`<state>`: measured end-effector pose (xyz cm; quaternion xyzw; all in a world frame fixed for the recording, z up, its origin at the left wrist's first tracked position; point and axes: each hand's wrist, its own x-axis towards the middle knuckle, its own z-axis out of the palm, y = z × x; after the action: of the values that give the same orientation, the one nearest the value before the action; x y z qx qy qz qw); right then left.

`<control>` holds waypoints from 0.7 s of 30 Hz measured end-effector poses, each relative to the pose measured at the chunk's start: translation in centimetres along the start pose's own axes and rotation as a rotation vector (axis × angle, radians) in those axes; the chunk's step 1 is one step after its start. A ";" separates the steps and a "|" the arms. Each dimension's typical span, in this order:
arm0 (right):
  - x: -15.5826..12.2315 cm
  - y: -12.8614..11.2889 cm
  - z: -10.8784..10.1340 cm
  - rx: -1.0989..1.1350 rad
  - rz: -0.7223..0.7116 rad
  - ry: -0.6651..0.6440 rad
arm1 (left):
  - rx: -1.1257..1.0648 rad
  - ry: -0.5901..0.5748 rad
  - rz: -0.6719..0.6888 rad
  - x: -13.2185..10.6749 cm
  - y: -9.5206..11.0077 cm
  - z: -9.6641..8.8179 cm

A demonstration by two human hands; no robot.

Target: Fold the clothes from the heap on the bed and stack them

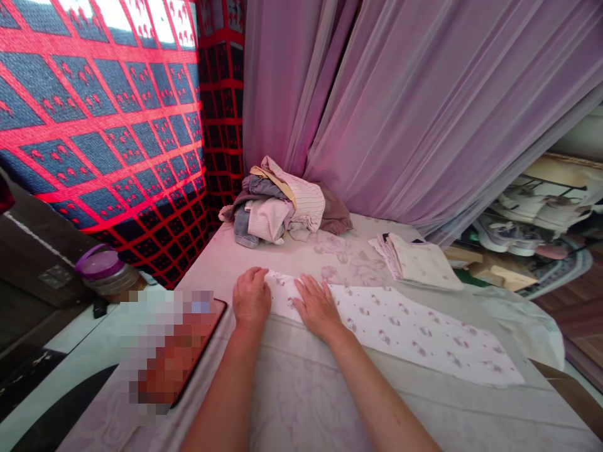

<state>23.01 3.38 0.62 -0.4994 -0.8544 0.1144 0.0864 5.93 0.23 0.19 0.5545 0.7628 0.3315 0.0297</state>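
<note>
A long white cloth with small pink prints [405, 333] lies flat across the bed, running from the middle toward the right. My left hand [251, 298] rests on its left end with the fingers curled over the cloth's edge. My right hand [318, 306] lies flat on the cloth just beside it, fingers stretched out and pressing down. Both forearms reach in from the bottom of the view.
A heap of unfolded clothes [280, 204] sits at the far end of the bed by the purple curtain [424, 113]. A folded stack of cloths [414, 257] lies at the right. A blurred red object [179, 351] and a purple-lidded jar [101, 267] are at left.
</note>
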 end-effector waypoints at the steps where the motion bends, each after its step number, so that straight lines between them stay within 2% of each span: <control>1: -0.3 -0.1 0.3 -0.032 -0.001 -0.027 | -0.014 0.005 0.099 -0.1 0.1 0.3; 3: -0.3 -0.4 0.6 -0.060 -0.001 -0.052 | -0.041 -0.056 0.277 -0.4 0.4 1.2; 5: -0.3 -0.7 0.5 -0.066 -0.005 -0.061 | -0.015 -0.156 0.357 -0.7 0.5 2.0; 9: -1.1 0.1 -0.4 -0.083 0.038 -0.069 | 0.114 -0.251 0.319 -1.3 0.3 2.7; 16: -4.5 5.6 -1.6 -0.146 0.340 -0.148 | 0.355 -0.344 0.272 -1.2 1.0 1.8; 21: -4.7 6.5 -1.6 -0.130 0.338 -0.146 | 0.426 -0.379 0.220 -1.1 1.7 1.6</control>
<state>31.14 2.49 0.22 -0.6305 -0.7681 0.1079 -0.0285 8.38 0.27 -0.49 0.6793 0.7315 0.0562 0.0186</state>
